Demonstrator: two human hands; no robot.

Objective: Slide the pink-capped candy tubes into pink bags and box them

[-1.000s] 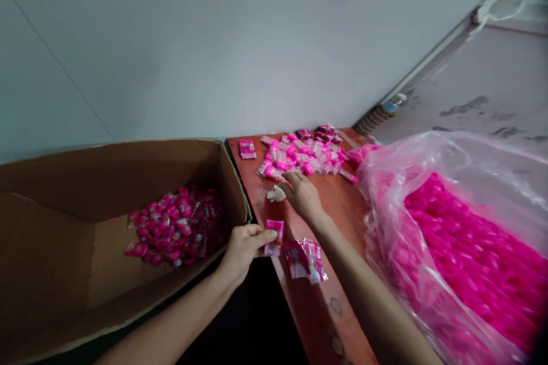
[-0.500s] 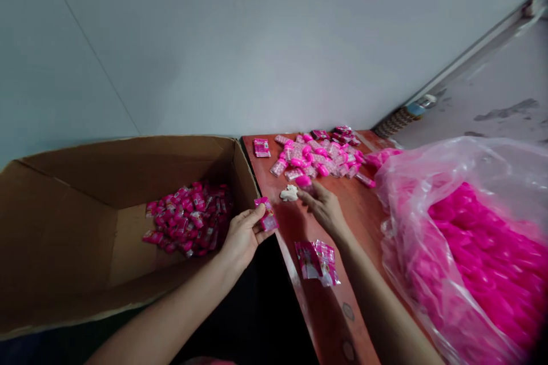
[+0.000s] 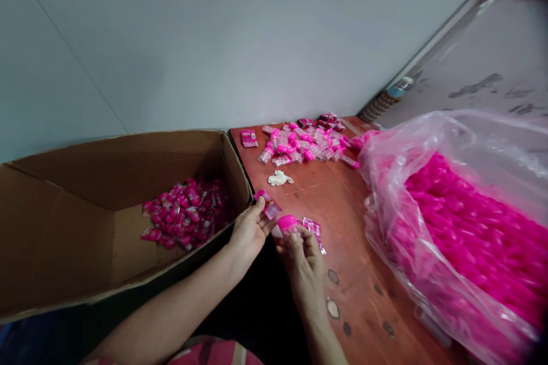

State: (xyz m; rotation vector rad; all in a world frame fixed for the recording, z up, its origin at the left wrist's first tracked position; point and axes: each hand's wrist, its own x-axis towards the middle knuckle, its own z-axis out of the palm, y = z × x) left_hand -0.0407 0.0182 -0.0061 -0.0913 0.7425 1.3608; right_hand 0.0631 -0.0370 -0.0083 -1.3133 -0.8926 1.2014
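My left hand (image 3: pixel 252 231) pinches a pink printed sleeve (image 3: pixel 268 203) with a clear lower end, over the table's left edge. Close to its right, my right hand (image 3: pixel 305 256) grips a small clear bottle with a pink cap (image 3: pixel 287 222), cap upward; my fingers hide part of the bottle. Behind that hand, more printed sleeves (image 3: pixel 312 228) lie on the table, partly covered. A heap of pink-capped bottles (image 3: pixel 299 142) filled with pale pieces is spread at the table's far end.
A cardboard box (image 3: pixel 85 159) on the left holds many pink packs (image 3: pixel 188 214). At right stands a clear plastic bag (image 3: pixel 385 205) full of pink pieces. A white crumpled scrap (image 3: pixel 280 178) and a small stack of sleeves (image 3: pixel 249 138) lie on the red-brown table (image 3: pixel 355 296).
My right hand has come back toward me from near the heap, bringing the bottle close to the sleeve in my left hand. The view has shifted slightly.
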